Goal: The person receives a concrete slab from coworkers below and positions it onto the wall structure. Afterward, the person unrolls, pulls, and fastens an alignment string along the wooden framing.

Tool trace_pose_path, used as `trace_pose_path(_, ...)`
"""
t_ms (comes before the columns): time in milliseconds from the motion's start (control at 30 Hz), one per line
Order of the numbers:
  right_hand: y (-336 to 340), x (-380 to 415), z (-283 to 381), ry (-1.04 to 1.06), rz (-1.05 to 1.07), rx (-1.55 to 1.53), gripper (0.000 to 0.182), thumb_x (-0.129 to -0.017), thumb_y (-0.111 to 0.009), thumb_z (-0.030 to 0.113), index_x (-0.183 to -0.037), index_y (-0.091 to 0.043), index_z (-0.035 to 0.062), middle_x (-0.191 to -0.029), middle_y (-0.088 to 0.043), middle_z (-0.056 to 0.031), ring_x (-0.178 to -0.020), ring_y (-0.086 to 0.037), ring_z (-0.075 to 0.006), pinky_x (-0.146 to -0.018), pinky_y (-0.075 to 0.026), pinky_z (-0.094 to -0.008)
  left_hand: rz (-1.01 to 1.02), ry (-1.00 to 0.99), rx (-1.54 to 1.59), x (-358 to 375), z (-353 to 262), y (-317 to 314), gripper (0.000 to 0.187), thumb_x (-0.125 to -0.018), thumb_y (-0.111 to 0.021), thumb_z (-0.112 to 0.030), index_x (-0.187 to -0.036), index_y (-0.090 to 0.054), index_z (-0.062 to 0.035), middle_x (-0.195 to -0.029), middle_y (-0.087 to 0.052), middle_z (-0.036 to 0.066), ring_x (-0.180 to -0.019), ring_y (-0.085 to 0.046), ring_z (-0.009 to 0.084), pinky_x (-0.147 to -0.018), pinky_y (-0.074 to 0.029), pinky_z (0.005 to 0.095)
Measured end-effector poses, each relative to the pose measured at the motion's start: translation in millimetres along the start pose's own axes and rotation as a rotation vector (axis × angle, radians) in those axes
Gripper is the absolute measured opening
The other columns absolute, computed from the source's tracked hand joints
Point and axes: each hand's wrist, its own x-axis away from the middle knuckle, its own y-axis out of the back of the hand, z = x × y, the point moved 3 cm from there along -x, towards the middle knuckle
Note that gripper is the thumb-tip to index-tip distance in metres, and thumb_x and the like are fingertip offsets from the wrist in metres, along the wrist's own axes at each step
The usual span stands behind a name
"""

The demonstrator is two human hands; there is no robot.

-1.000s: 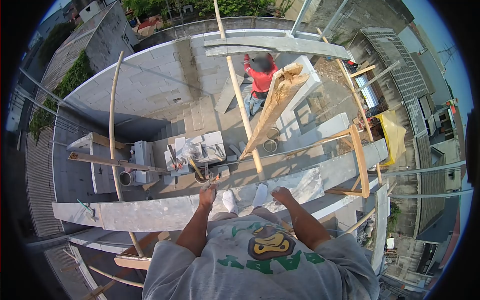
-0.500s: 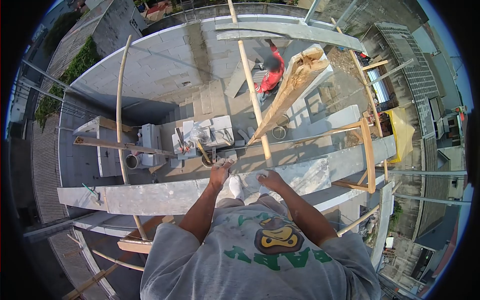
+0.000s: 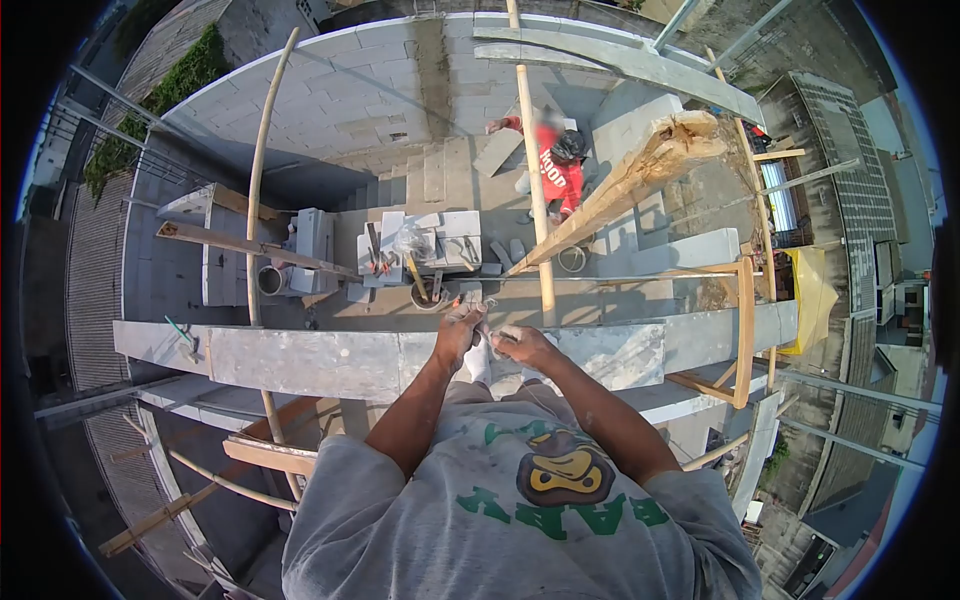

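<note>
My left hand (image 3: 460, 334) is raised in front of me over the grey concrete beam (image 3: 310, 362), its fingers curled together. Close on its right, my right hand (image 3: 524, 345) is also closed, the fingertips pointing at the left hand. The fingertips of both almost meet. Whatever they may pinch is too small to make out. Pale dust coats the fingers. Below them, a foot in a white sock (image 3: 479, 362) shows at the beam.
Down below, a stack of white blocks (image 3: 458, 226) carries hand tools, with a bucket (image 3: 430, 297) beside it. A co-worker in red (image 3: 562, 182) bends near a grey board (image 3: 497, 152). A rough timber (image 3: 625, 195) and a bamboo pole (image 3: 529, 140) rise ahead.
My two hands have come closer together, the left one turning inward. The co-worker has turned and now reaches left to the board. The whole view has shifted slightly.
</note>
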Motion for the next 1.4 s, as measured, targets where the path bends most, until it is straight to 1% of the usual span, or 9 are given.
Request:
trace_pose_path(67,1,5,16,0.011,-0.03,-0.045,0.033,-0.08,-0.058,0.034,-0.096,-0.061,0.005,-0.077,-0.061,-0.0038,-0.07,-0.054,-0.0109,-0.066,-0.043,-0.0265,0.005,0.011,0.02,0,-1,-2,0.019,-0.086,-0.052,-0.025,-0.076,-0.057,-0.0091,-0.058,-0.052,0.001,-0.041,-0.037,0.0062,-0.038,-0.027,0.021)
trace_pose_path(200,3,6,21,0.065,-0.083,-0.093,0.029,-0.079,-0.059,0.029,-0.096,-0.062,0.0057,-0.073,-0.06,-0.0036,-0.067,-0.054,-0.0096,-0.063,-0.043,-0.0259,0.022,-0.02,0.086,-7,4,0,0.018,-0.085,-0.055,-0.028,-0.084,-0.057,-0.0099,-0.059,-0.053,0.0,-0.037,-0.033,0.0049,-0.035,-0.022,0.02)
trace_pose_path(300,6,-2,14,-0.067,-0.024,-0.058,0.026,-0.079,-0.058,0.025,-0.097,-0.062,0.006,-0.07,-0.06,-0.0035,-0.062,-0.053,-0.0096,-0.06,-0.043,-0.0254,0.007,-0.004,0.067,-8,1,0,0.018,-0.085,-0.055,-0.027,-0.086,-0.058,-0.0096,-0.06,-0.053,0.001,-0.038,-0.033,0.0048,-0.035,-0.022,0.0198)
trace_pose_path(567,5,0,17,0.051,-0.002,-0.173,0.023,-0.077,-0.059,0.024,-0.086,-0.063,0.0033,-0.061,-0.055,-0.003,-0.055,-0.052,-0.0106,-0.052,-0.042,-0.0269,-0.012,0.007,0.047,-6,5,0,0.016,-0.086,-0.053,-0.023,-0.087,-0.059,-0.009,-0.061,-0.054,0.002,-0.038,-0.035,0.0052,-0.035,-0.022,0.0196)
trace_pose_path(833,-1,-24,3,0.007,0.025,-0.109,0.019,-0.077,-0.058,0.022,-0.083,-0.062,0.0035,-0.06,-0.054,-0.002,-0.052,-0.051,-0.0098,-0.048,-0.04,-0.0261,-0.059,0.021,0.101,-16,18,12,0.014,-0.087,-0.051,-0.02,-0.083,-0.058,-0.0091,-0.063,-0.057,0.002,-0.04,-0.038,0.0053,-0.037,-0.025,0.019)
trace_pose_path(900,-3,-30,4,-0.01,0.055,-0.071,0.019,-0.079,-0.058,0.02,-0.085,-0.061,0.0028,-0.06,-0.052,-0.0013,-0.051,-0.049,-0.0092,-0.047,-0.04,-0.0249,-0.076,-0.013,0.098,-19,21,14,0.015,-0.086,-0.051,-0.021,-0.084,-0.06,-0.0088,-0.063,-0.057,0.002,-0.043,-0.04,0.0056,-0.038,-0.028,0.0187)
trace_pose_path(1067,-5,-43,12,-0.011,0.032,0.006,0.018,-0.076,-0.057,0.021,-0.08,-0.062,0.0044,-0.059,-0.056,-0.0033,-0.051,-0.051,-0.0106,-0.047,-0.04,-0.0267,-0.118,-0.021,0.083,-33,37,30,0.021,-0.086,-0.053,-0.025,-0.081,-0.061,-0.0057,-0.064,-0.058,0.002,-0.051,-0.047,0.0073,-0.046,-0.036,0.0223)
trace_pose_path(1300,2,-55,-28,-0.084,-0.065,-0.15,0.015,-0.077,-0.058,0.017,-0.078,-0.061,0.0019,-0.06,-0.052,-0.002,-0.048,-0.048,-0.0099,-0.045,-0.038,-0.025,-0.193,0.013,0.021,-58,66,54,0.027,-0.087,-0.052,-0.029,-0.084,-0.061,-0.0044,-0.065,-0.058,0.002,-0.053,-0.046,0.0073,-0.048,-0.037,0.0216)
trace_pose_path(1400,7,-67,-65,-0.249,-0.113,-0.206,0.013,-0.076,-0.059,0.014,-0.076,-0.06,0.0014,-0.06,-0.053,-0.0027,-0.049,-0.049,-0.0104,-0.047,-0.039,-0.0245,-0.299,0.019,-0.05,-82,94,71,0.03,-0.087,-0.051,-0.032,-0.085,-0.061,-0.0036,-0.065,-0.058,0.003,-0.053,-0.045,0.0072,-0.049,-0.037,0.0217)
